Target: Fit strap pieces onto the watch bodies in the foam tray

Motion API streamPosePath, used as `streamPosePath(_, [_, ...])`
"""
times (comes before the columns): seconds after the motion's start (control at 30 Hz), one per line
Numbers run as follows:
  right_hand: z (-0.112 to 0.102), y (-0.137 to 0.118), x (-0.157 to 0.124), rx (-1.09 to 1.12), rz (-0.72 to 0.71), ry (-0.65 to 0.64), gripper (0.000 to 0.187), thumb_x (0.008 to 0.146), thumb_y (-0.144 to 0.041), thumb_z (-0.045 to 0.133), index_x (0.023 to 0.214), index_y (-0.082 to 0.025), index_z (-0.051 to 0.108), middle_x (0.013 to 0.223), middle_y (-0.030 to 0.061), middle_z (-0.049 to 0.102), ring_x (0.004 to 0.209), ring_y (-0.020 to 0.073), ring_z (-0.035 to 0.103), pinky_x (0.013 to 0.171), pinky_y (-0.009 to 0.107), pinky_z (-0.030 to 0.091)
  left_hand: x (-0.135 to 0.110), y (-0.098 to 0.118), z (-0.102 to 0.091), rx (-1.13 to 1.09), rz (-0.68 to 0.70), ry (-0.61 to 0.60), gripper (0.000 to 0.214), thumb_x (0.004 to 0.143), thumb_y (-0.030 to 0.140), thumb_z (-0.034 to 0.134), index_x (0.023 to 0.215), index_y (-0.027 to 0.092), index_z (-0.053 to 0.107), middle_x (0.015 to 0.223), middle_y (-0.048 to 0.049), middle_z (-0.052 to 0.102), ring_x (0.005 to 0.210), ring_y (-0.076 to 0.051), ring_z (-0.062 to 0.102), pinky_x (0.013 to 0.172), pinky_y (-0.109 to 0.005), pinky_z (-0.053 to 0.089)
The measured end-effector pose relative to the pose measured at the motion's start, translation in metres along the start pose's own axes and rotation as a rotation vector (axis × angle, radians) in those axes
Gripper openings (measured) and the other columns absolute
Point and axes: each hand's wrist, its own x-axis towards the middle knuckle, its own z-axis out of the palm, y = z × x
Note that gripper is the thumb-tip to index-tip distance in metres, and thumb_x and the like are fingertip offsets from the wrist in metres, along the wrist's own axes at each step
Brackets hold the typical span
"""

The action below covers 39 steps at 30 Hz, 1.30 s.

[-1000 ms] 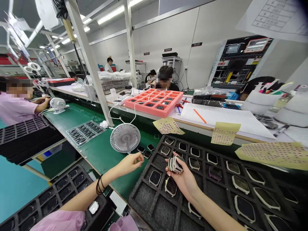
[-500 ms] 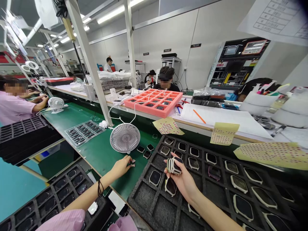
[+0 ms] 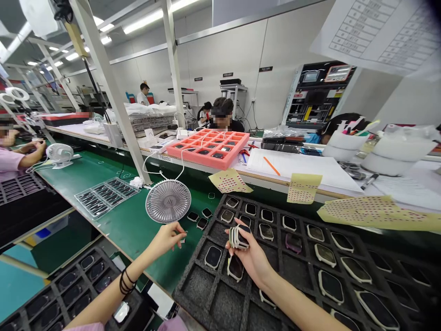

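My right hand (image 3: 250, 262) is shut on a stack of several white-rimmed, rounded-square dark parts (image 3: 238, 237), held on edge above a black foam tray (image 3: 193, 294). More of these parts (image 3: 213, 257) sit in the tray's square pockets. My left hand (image 3: 166, 239) hangs over the green work mat (image 3: 138, 230), its fingers curled together. Just beyond its fingertips lies a small pale piece (image 3: 181, 239) on the mat. Three small dark parts (image 3: 202, 224) lie on the mat between that hand and the tray.
A grey desk fan (image 3: 168, 201) stands behind my left hand. A clear tray of dark parts (image 3: 103, 196) lies on the mat, and a black tray (image 3: 69, 285) sits at lower left. Yellow sticker sheets (image 3: 229, 180) lie along the tray's far edge. A co-worker in pink (image 3: 17, 163) sits at far left.
My left hand went down to the mat beside the small piece and has drawn slightly back from it. The right hand still grips the stack. The whole view has shifted a little.
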Motion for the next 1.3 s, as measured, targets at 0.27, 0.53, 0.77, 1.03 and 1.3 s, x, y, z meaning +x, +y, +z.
streamPosePath(0.27, [0.002,0.000,-0.001,-0.033,-0.031,-0.020,0.061,0.079,-0.038,0.064,0.133,-0.025,0.038,0.082,0.0002,0.068,0.063,0.0179,0.063,0.054,0.029,0.044,0.008,0.100,0.034,-0.596,0.231,-0.184,0.039,0.076,0.043,0.066,0.099,0.013,0.061,0.065,0.0016,0.060,0.058,-0.011,0.058,0.058,-0.025,0.051])
streamPosePath(0.53, [0.005,0.000,-0.001,-0.030,-0.040,-0.005,0.064,0.076,-0.040,0.066,0.132,-0.024,0.039,0.074,-0.0001,0.068,0.063,0.0191,0.063,0.053,0.028,0.042,0.020,0.113,0.058,-0.738,0.120,-0.141,0.040,0.063,0.040,0.077,0.087,0.009,0.069,0.069,-0.0044,0.068,0.058,-0.012,0.061,0.062,-0.027,0.052])
streamPosePath(0.77, [0.005,0.000,-0.001,-0.046,-0.080,0.043,0.048,0.075,-0.040,0.068,0.118,-0.028,0.050,0.080,-0.0007,0.067,0.067,0.0175,0.060,0.053,0.027,0.043,0.019,0.109,0.073,-0.793,0.083,-0.108,0.047,0.061,0.042,0.079,0.091,0.007,0.072,0.072,-0.0075,0.072,0.057,-0.014,0.063,0.062,-0.029,0.054])
streamPosePath(1.03, [0.004,-0.001,-0.005,-0.176,-0.154,0.115,0.047,0.075,-0.042,0.068,0.117,-0.031,0.051,0.097,0.0005,0.064,0.068,0.0165,0.059,0.056,0.028,0.044,0.017,0.114,0.080,-0.758,0.161,-0.038,0.045,0.063,0.045,0.077,0.089,0.008,0.074,0.069,-0.0064,0.069,0.055,-0.013,0.060,0.058,-0.026,0.052])
streamPosePath(1.3, [0.003,-0.005,-0.001,-0.061,-0.142,0.150,0.047,0.074,-0.042,0.068,0.117,-0.031,0.053,0.075,-0.0032,0.063,0.067,0.0167,0.058,0.064,0.029,0.046,0.002,0.108,0.081,-0.836,0.205,-0.816,0.086,0.091,0.037,0.050,0.143,0.032,-0.018,0.058,0.0054,0.063,0.028,-0.002,0.031,0.036,-0.014,0.038])
